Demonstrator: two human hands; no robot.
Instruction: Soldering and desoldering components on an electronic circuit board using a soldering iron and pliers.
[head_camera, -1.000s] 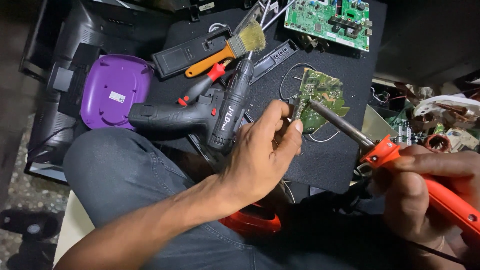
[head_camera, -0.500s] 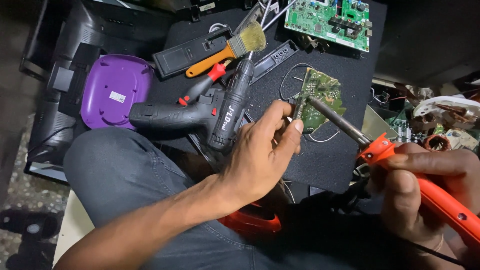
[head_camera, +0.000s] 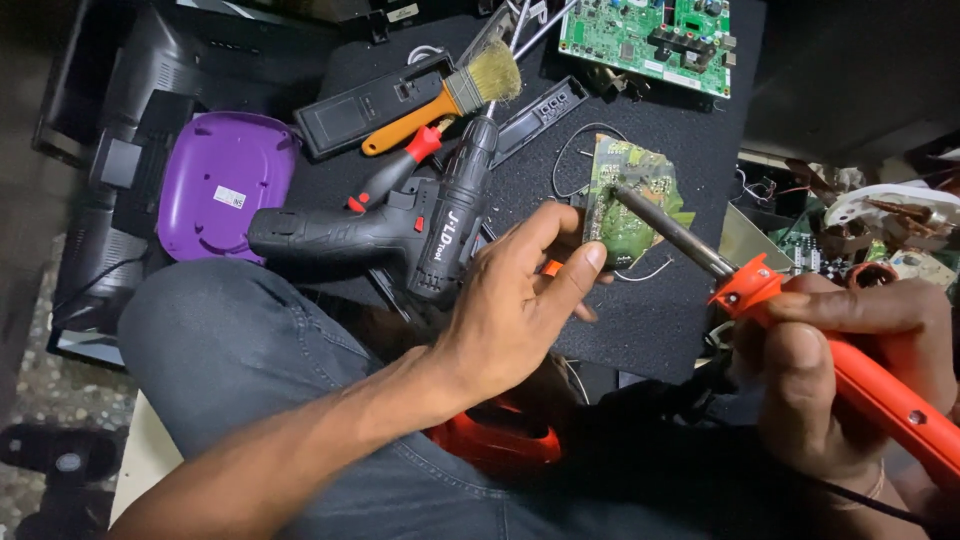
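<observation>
**A:** What has changed in the head view?

**B:** Very little. Your left hand (head_camera: 510, 310) keeps the small green circuit board (head_camera: 630, 200) pinched at its lower edge between thumb and fingers (head_camera: 585, 262), upright over the black surface (head_camera: 640, 320). Your right hand (head_camera: 850, 390) has shifted its grip slightly on the orange soldering iron (head_camera: 860, 380), fingers wrapped shut round the handle. The metal tip stays on the board's upper face, so the joint looks to be under heat still.

**A:** And the materials around you?

**B:** The board is thin and rigid, with bare wire loops trailing off it. The iron has a smooth plastic handle and a dull steel shaft. Beside your left hand lie a matte black cordless drill (head_camera: 400, 225), a bristle brush with an orange handle (head_camera: 445, 95), and a glossy purple plastic casing (head_camera: 225, 185).
</observation>
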